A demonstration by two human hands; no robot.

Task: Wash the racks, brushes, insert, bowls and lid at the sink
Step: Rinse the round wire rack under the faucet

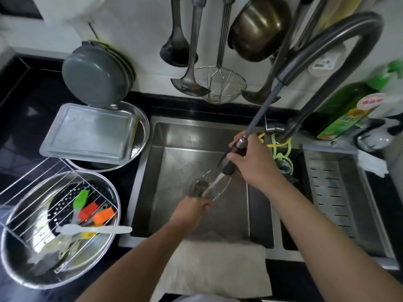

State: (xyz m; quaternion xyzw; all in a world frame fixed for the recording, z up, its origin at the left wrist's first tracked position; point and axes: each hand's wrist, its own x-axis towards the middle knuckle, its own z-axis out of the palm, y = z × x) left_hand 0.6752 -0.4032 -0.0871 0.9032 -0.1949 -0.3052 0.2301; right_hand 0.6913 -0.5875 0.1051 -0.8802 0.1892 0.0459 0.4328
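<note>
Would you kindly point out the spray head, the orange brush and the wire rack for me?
spray head [229, 163]: head view, on its dark body below the right hand's fingers.
orange brush [104, 215]: head view, on its orange bristle end.
wire rack [41, 192]: head view, on the bars over the bowl.

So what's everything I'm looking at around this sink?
glass lid: one, clear, in the sink, under the water
spray head: one, dark, on a pulled-out hose
sink: one, steel
wire rack: one, silver, over the left bowl
brushes: green, red, orange, in that bowl
tray: one, steel, left counter
ladles: hanging on the wall
bottle: one, green, right
left hand: holds the lid
right hand: grips the spray head
</note>
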